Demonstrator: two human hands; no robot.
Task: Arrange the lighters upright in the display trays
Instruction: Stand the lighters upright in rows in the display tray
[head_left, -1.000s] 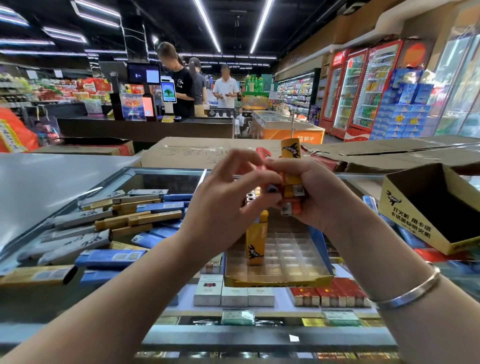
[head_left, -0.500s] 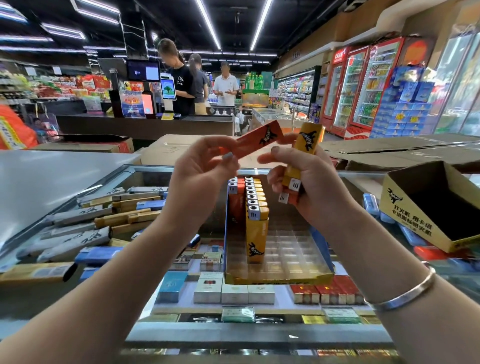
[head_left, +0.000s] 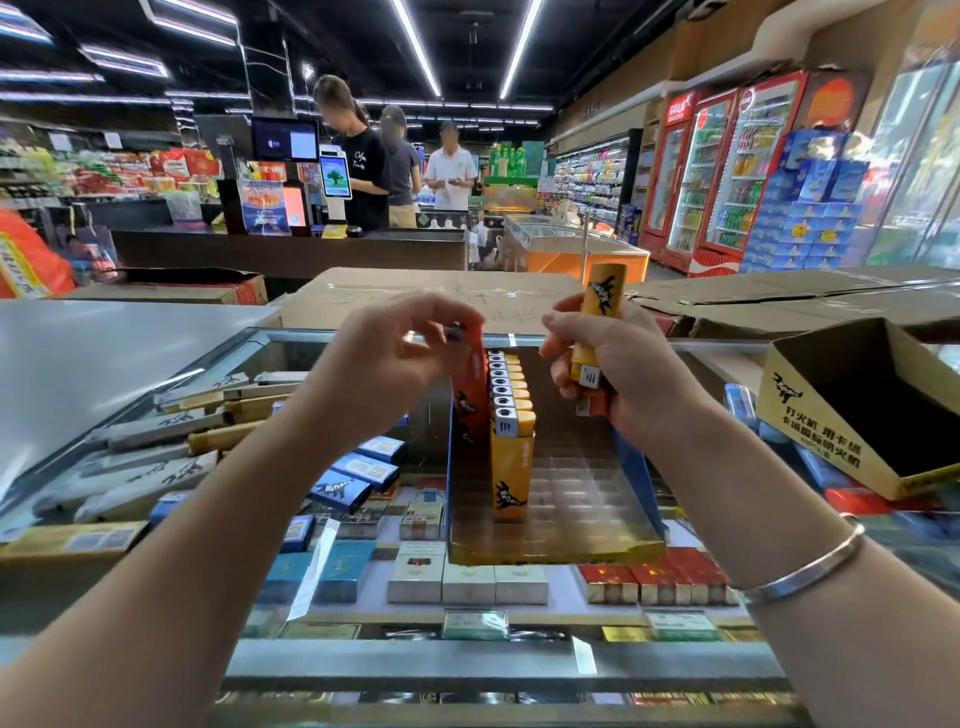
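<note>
- Leftmost, well to the left of the display tray (head_left: 550, 551), long flat cartons (head_left: 156, 473) lie in a heap on the glass counter (head_left: 467, 660), some grey, some gold.
- Nearer the tray, still left of it, blue packs (head_left: 363, 467) show under the glass.
- Above the tray's left edge, the left hand (head_left: 384, 358) pinches the top of an orange lighter (head_left: 470, 395) between thumb and fingertips; the lighter hangs nearly upright with its lower end down in the tray's left column, just beside the row of yellow lighters.
- Inside the tray, that row of yellow lighters (head_left: 511, 462) stands upright in 1 line from front to back, silver caps up; the clear grid of slots to the row's right holds none.
- Above the tray's right half, the right hand (head_left: 618, 374) is curled round a small bundle: 1 yellow lighter (head_left: 597, 312) sticks up out of the fist, bottom end uppermost, and at least 1 orange one peeks out below. How many it holds in all I cannot tell.
- Further along that arm, a silver bangle (head_left: 810, 566) circles the wrist.
- Right of the tray, an open yellow cardboard box (head_left: 810, 431) with black print rests tilted on the counter.
</note>
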